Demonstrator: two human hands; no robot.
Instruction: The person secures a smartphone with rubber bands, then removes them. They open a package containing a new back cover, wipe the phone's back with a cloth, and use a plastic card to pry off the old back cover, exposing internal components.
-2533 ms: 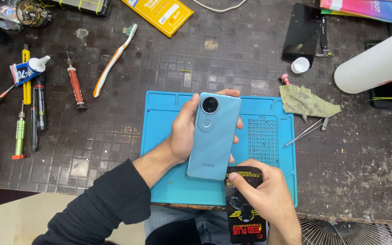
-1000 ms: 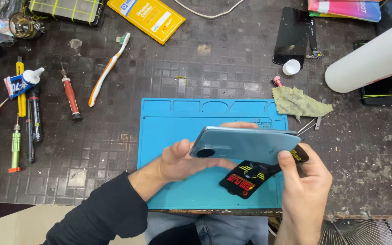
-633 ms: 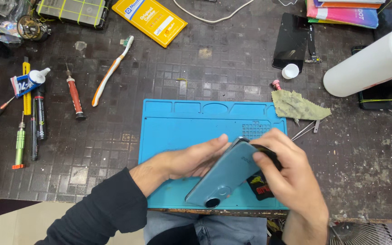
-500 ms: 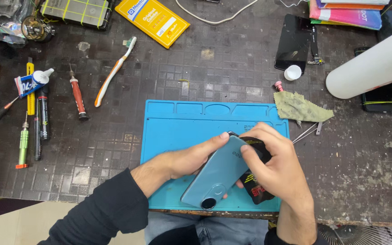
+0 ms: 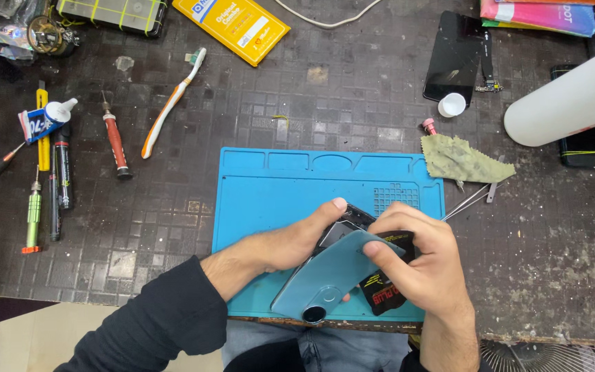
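Worktop [image 5: 311, 89], dark, tiled. Blue mat [image 5: 270, 193] at its near edge. Over mat: light-blue phone [image 5: 332, 272], tilted, camera end nearest the person; left hand [image 5: 284, 241] fingers grasping its far edge; right hand [image 5: 428, 269] fingers clenched on phone and black card [image 5: 383, 293].

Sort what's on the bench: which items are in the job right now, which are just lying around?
In hand:
left hand
right hand
light blue phone
black pry card
blue work mat

Lying about:
toothbrush
red-handled screwdriver
green cloth
tweezers
white bottle
yellow packet
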